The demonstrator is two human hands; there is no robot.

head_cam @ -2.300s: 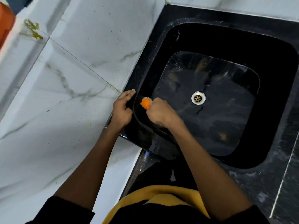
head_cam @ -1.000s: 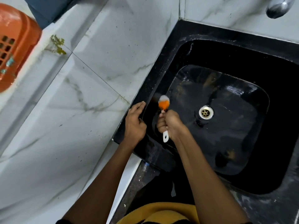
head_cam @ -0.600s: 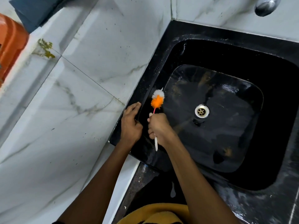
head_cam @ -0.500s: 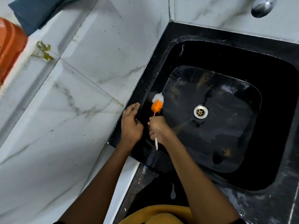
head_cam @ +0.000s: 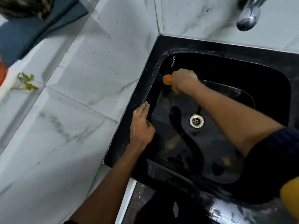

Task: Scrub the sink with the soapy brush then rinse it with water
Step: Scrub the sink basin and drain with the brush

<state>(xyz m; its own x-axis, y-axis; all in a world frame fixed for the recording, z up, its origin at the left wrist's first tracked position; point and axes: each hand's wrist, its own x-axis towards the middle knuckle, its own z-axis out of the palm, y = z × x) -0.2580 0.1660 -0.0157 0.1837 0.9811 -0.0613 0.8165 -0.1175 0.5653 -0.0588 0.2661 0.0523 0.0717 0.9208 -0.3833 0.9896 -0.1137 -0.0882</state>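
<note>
The black sink (head_cam: 218,46) fills the right half of the view, wet and glossy, with a metal drain (head_cam: 196,121) in its floor. My right hand (head_cam: 183,80) reaches to the far left corner of the basin, closed around the brush (head_cam: 167,79). Only the brush's orange head shows, pressed against the sink's left inner wall; the handle is hidden in my fist. My left hand (head_cam: 141,126) rests flat on the sink's left rim, fingers together and pointing away from me.
A chrome tap spout (head_cam: 247,18) hangs over the sink's back edge at the top right. White marble tiles (head_cam: 72,102) cover the surface to the left. A blue folded cloth (head_cam: 32,29) lies at the top left, an orange basket edge (head_cam: 2,75) beside it.
My right hand has pushed the brush from the near left wall up toward the far left corner of the sink. My left hand stays on the rim.
</note>
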